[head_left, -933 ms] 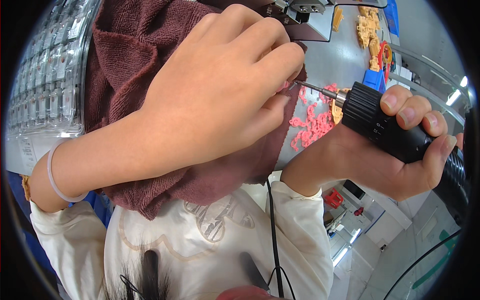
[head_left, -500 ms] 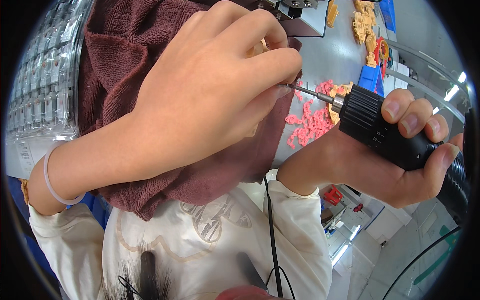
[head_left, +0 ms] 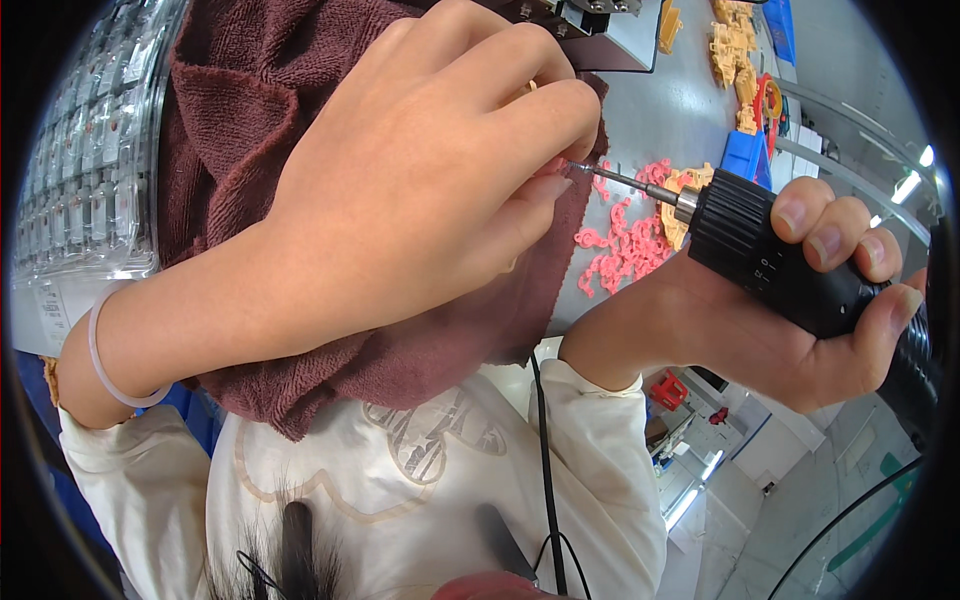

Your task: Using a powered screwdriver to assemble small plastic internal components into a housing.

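Observation:
My right hand (head_left: 800,330) is wrapped round a black electric screwdriver (head_left: 770,255), held almost level and pointing left. Its thin metal bit (head_left: 640,185) reaches to the fingertips of my left hand (head_left: 430,160). That hand is closed, palm down, over a dark red towel (head_left: 250,130). Small yellow edges peek out beside its fingers, from a plastic part mostly hidden under the hand. At the bit's tip, a small pinkish spot shows between thumb and forefinger; whether a screw is there I cannot tell.
Pink plastic pieces (head_left: 625,245) lie scattered on the grey table (head_left: 640,115), beside yellow plastic parts (head_left: 733,50). A blue bin (head_left: 745,158) stands at the right. Clear trays (head_left: 90,150) fill the left side. A metal fixture (head_left: 615,35) stands at the back.
The screwdriver has shifted slightly to the right and its collar has turned a little. Less yellow shows between my left fingers, and a pinkish spot now shows at the bit's tip.

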A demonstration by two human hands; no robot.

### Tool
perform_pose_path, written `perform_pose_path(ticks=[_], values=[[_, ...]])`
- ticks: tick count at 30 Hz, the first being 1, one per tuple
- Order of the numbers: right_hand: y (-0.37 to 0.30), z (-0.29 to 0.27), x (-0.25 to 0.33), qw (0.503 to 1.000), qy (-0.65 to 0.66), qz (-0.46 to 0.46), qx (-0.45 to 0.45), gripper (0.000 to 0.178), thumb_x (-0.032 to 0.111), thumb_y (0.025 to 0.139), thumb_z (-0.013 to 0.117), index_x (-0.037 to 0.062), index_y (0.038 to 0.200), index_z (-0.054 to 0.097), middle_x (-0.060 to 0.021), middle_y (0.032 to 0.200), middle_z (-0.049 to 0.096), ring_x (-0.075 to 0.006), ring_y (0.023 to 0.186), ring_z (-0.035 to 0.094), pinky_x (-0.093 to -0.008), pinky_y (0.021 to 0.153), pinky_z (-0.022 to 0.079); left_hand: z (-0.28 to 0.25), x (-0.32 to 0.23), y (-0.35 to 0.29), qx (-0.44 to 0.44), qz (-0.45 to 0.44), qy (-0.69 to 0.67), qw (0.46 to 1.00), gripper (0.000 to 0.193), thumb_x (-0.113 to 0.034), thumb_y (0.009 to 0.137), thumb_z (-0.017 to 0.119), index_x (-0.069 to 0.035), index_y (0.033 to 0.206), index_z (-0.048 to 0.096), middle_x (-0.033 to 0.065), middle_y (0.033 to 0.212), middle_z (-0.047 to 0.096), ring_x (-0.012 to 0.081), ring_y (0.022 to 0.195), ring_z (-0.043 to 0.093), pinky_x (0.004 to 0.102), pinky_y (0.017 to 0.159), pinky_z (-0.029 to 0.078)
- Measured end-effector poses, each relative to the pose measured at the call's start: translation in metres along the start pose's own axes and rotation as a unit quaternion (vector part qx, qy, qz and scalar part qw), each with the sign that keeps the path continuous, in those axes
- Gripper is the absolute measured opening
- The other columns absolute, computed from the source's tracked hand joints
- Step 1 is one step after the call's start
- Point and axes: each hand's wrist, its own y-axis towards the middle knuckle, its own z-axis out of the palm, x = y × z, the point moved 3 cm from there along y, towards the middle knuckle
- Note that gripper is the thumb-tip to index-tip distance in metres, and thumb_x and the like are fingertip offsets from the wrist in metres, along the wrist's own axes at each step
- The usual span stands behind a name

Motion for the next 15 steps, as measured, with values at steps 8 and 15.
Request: perform_pose_path(ticks=[8, 15], values=[[0.007, -0.022, -0.004, 0.994, -0.049, 0.039, 0.086, 0.027, 0.027, 0.087, 0.051, 0.0016, 0.086, 0.061, -0.0121, 0.064, 0.054, -0.0222, 0.055, 0.053, -0.0331, 0.056, 0.048, -0.001, 0.000, 0.003, 0.008, 0.002, 0.004, 1.000, 0.026, 0.001, 0.068, 0.070, -0.006, 0.091, 0.059, 0.0074, 0.099, 0.061, 0.0295, 0.095, 0.055, 0.0373, 0.083, 0.045], [0.008, -0.012, -0.003, 0.992, -0.047, 0.000, 0.117, 0.031, 0.028, 0.090, 0.045, 0.0015, 0.088, 0.062, -0.0131, 0.066, 0.056, -0.0239, 0.056, 0.056, -0.0333, 0.057, 0.047, -0.001, 0.001, 0.002, 0.002, 0.009, 0.009, 1.000, 0.026, 0.001, 0.068, 0.070, -0.007, 0.090, 0.059, 0.0071, 0.099, 0.061, 0.0294, 0.096, 0.055, 0.0372, 0.083, 0.045]])
